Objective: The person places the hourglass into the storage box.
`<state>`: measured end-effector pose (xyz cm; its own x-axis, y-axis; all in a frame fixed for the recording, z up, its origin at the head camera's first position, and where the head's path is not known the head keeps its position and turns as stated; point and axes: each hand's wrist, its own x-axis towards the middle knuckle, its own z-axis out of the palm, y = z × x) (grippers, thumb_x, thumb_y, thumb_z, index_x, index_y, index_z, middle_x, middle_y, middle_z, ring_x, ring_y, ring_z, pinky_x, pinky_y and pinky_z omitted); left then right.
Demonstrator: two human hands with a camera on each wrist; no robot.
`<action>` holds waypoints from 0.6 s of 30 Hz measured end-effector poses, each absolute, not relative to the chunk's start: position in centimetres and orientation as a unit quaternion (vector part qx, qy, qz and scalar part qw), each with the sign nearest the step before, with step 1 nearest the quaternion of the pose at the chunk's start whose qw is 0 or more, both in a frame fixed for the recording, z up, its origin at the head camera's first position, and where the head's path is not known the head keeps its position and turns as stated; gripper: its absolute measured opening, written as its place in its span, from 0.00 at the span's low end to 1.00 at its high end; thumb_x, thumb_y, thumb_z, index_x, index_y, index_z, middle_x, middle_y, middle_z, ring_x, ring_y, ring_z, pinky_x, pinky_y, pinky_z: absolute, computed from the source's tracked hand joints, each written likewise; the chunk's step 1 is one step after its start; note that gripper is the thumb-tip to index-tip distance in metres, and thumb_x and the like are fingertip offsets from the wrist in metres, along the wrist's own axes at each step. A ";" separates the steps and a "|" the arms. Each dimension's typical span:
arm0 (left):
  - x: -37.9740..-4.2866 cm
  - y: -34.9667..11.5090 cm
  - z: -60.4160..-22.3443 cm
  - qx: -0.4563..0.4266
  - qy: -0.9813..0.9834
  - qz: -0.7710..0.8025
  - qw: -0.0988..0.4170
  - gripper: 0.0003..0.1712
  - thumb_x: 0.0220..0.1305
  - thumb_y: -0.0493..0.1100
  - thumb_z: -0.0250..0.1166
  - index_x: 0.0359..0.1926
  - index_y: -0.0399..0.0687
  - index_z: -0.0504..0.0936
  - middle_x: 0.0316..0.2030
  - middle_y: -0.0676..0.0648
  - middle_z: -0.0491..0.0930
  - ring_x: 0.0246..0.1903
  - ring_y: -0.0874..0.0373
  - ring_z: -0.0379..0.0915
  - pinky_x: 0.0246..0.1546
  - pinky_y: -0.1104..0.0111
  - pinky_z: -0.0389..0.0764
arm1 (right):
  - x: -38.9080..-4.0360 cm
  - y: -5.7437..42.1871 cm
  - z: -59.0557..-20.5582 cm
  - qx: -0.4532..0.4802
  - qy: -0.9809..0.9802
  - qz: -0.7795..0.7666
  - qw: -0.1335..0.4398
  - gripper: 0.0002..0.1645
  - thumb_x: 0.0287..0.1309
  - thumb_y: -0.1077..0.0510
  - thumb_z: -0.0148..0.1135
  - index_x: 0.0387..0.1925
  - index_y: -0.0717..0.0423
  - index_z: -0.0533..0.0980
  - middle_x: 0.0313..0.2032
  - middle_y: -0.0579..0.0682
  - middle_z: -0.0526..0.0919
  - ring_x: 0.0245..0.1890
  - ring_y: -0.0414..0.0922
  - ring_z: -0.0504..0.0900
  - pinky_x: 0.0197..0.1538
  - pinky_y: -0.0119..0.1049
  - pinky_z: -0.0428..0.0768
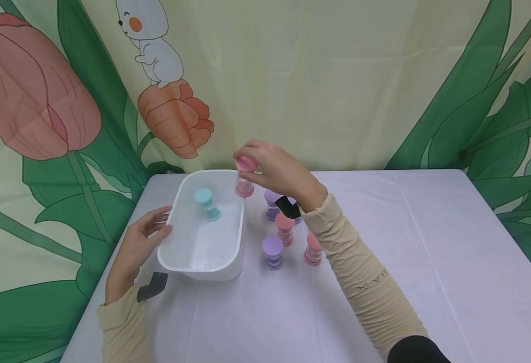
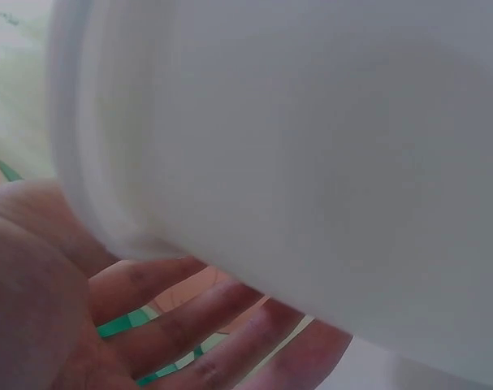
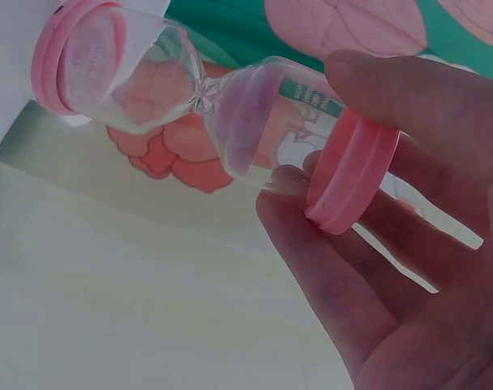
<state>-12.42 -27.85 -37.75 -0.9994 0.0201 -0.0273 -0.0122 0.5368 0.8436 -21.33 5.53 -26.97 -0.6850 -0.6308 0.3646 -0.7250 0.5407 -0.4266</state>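
Note:
My right hand [image 1: 280, 172] pinches a pink-capped sand timer [image 1: 244, 188] by its top cap, above the far right rim of a white plastic bin [image 1: 197, 244]. In the right wrist view the thumb and fingers [image 3: 327, 284] grip one pink cap, and pinkish sand shows inside the clear glass. A teal sand timer [image 1: 204, 196] leans inside the bin. My left hand [image 1: 139, 245] is at the bin's left side, thumb near the rim. The left wrist view shows its loosely extended fingers [image 2: 189, 329] along the bin's outer wall [image 2: 311, 162].
Right of the bin stand several more timers, among them a near purple one [image 1: 272, 248], a far purple one [image 1: 272, 197] and two coral ones [image 1: 285, 223], [image 1: 312, 254] partly behind the right forearm. A white cloth covers the table [image 1: 428, 242]. A printed curtain [image 1: 319, 91] hangs behind.

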 end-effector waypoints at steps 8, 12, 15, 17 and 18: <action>-12.5 -27.8 -37.7 0.006 0.877 0.480 0.011 0.34 0.70 0.53 0.61 0.73 0.49 0.66 0.64 0.39 0.73 0.60 0.43 0.72 0.54 0.50 0.79 | -21.5 4.7 -27.3 0.400 -0.864 0.293 0.084 0.17 0.62 0.62 0.65 0.53 0.58 0.80 0.48 0.50 0.81 0.49 0.44 0.79 0.58 0.34 0.76; -12.6 -27.8 -37.7 0.005 0.876 0.483 0.011 0.33 0.71 0.52 0.61 0.72 0.48 0.66 0.64 0.37 0.73 0.61 0.41 0.71 0.54 0.46 0.78 | -21.5 4.4 -27.3 0.403 -0.863 0.292 0.087 0.17 0.62 0.62 0.64 0.53 0.57 0.80 0.48 0.49 0.81 0.49 0.43 0.78 0.58 0.33 0.75; -12.5 -27.9 -37.7 0.005 0.876 0.483 0.014 0.34 0.71 0.52 0.61 0.73 0.49 0.66 0.64 0.38 0.72 0.61 0.41 0.71 0.54 0.46 0.78 | -21.4 4.1 -27.3 0.403 -0.863 0.293 0.085 0.16 0.63 0.61 0.64 0.53 0.56 0.80 0.47 0.48 0.80 0.49 0.42 0.78 0.58 0.32 0.75; -12.5 -27.9 -37.8 0.004 0.876 0.482 0.017 0.34 0.70 0.53 0.61 0.73 0.50 0.65 0.64 0.39 0.72 0.61 0.42 0.71 0.54 0.48 0.78 | -21.4 4.0 -27.3 0.403 -0.863 0.293 0.083 0.16 0.63 0.61 0.64 0.53 0.56 0.80 0.47 0.48 0.80 0.49 0.42 0.78 0.58 0.32 0.75; -12.5 -27.9 -37.8 0.003 0.876 0.483 0.018 0.34 0.70 0.53 0.61 0.73 0.50 0.65 0.65 0.39 0.72 0.61 0.43 0.71 0.54 0.48 0.78 | -21.4 3.9 -27.3 0.404 -0.862 0.294 0.083 0.16 0.63 0.61 0.65 0.53 0.56 0.80 0.47 0.48 0.80 0.49 0.42 0.78 0.58 0.32 0.75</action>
<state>-12.50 -27.94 -37.76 -0.9993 0.0230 -0.0292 -0.0124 0.5341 0.8454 -21.42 3.92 -27.29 -0.6599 -0.6483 0.3798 -0.7454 0.5012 -0.4396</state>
